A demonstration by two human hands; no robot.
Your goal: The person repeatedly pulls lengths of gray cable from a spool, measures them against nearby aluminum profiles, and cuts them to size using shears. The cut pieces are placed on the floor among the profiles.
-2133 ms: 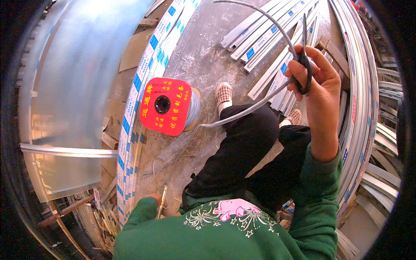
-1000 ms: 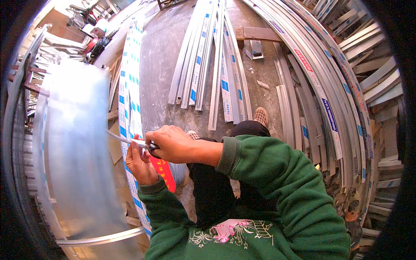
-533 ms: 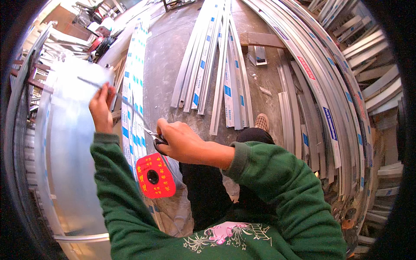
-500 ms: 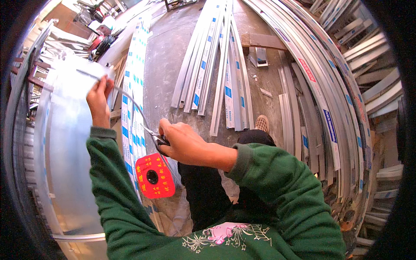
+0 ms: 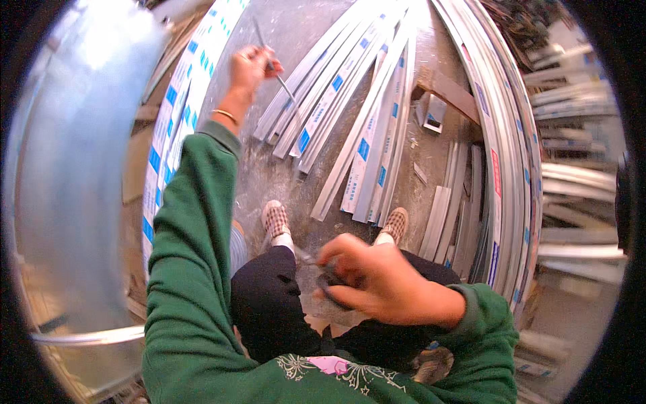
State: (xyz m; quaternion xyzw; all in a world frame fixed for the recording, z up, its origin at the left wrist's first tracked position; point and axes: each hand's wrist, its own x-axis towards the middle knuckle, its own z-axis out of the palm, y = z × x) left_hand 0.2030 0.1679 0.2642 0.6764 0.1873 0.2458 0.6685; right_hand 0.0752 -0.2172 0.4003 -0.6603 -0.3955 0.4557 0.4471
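Left arm in a green sleeve stretched up and away from the body, wrist bent slightly back, left hand (image 5: 247,67) raised high with fingers pinched closed. Right arm folded across the lap, green cuff at the wrist, right hand (image 5: 377,279) low and close to the knees, well apart from the left, blurred, fingers curled tight into a loose fist, knuckles upward.

Metal strips (image 5: 367,128) strewn on concrete floor (image 5: 296,27); curved sheet metal (image 5: 74,168) left.
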